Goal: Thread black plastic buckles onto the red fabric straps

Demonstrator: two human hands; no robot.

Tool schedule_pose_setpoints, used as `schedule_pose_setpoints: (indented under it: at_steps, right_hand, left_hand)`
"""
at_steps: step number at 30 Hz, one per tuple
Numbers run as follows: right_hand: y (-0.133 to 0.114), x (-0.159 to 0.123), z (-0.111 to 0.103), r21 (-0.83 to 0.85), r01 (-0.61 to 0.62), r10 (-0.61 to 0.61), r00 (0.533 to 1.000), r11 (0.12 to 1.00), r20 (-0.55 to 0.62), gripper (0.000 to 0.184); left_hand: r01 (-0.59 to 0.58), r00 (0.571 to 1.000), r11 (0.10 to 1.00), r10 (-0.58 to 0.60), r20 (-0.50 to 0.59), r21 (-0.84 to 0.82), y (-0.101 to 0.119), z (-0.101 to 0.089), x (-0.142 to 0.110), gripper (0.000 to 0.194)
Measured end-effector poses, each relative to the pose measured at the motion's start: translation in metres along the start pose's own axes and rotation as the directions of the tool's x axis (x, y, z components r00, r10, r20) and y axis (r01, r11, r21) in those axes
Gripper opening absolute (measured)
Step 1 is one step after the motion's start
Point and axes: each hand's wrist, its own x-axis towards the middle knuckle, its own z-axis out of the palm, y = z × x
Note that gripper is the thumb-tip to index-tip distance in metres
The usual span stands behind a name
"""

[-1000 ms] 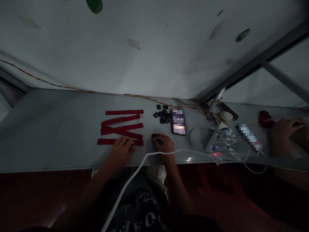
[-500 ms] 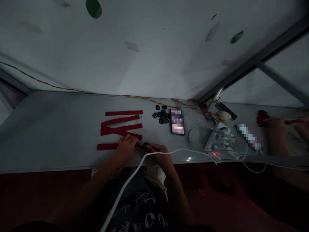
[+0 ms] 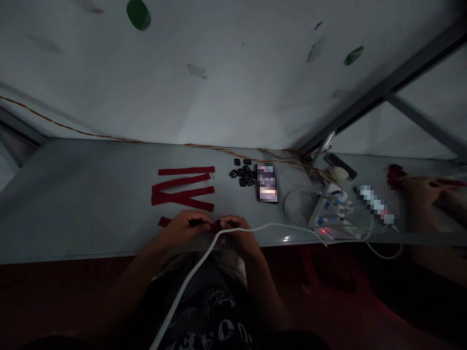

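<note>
My left hand (image 3: 184,228) is closed on a red strap (image 3: 165,221) near the table's front edge; the strap's free end sticks out to the left. My right hand (image 3: 235,232) is pinched close against it, holding a small black buckle (image 3: 219,225) at the strap's end. Beyond the hands lie three more red straps (image 3: 182,187) side by side. A heap of several black buckles (image 3: 242,176) sits further right, next to a phone (image 3: 267,182).
A white cable (image 3: 189,287) runs from my lap over the table edge to a power strip (image 3: 333,211). A thin orange wire (image 3: 109,138) follows the back wall. Another person's hand (image 3: 425,197) rests at the far right by red pieces (image 3: 396,176).
My right hand brought a black buckle left from near the heap to the strap. My left hand lifted the nearest strap's end and pulled it toward the table edge. Both hands now meet.
</note>
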Motion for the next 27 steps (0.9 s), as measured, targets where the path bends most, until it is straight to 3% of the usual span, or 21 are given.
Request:
schedule_pose_setpoints:
  at_steps: [2, 7, 17, 23, 27]
  right_hand:
    - [0.001, 0.002, 0.003, -0.015, 0.053, -0.053, 0.998, 0.999, -0.038, 0.03]
    - [-0.001, 0.001, 0.006, 0.061, 0.111, -0.107, 0.992, 0.992, -0.062, 0.029]
    - [-0.009, -0.005, 0.01, 0.035, 0.053, -0.052, 0.998, 0.998, -0.046, 0.031]
    - [0.004, -0.007, 0.01, -0.052, 0.044, -0.039, 0.995, 0.998, 0.09, 0.027]
    - [0.015, 0.0, 0.013, 0.001, -0.011, 0.011, 0.997, 1.0, 0.083, 0.034]
  left_hand:
    - [0.012, 1.0, 1.0, -0.012, 0.012, 0.022, 0.005, -0.001, -0.002, 0.014]
    - [-0.006, 0.997, 1.0, 0.007, -0.083, 0.02, 0.004, 0.002, -0.003, 0.019]
    - [-0.001, 0.996, 1.0, -0.002, -0.094, -0.029, 0.0, -0.001, -0.007, 0.015]
    - [0.08, 0.991, 0.966, -0.103, -0.083, -0.246, -0.008, 0.001, -0.012, 0.021]
    - [0.123, 0.974, 0.944, -0.174, -0.143, -0.307, -0.019, -0.001, -0.014, 0.019]
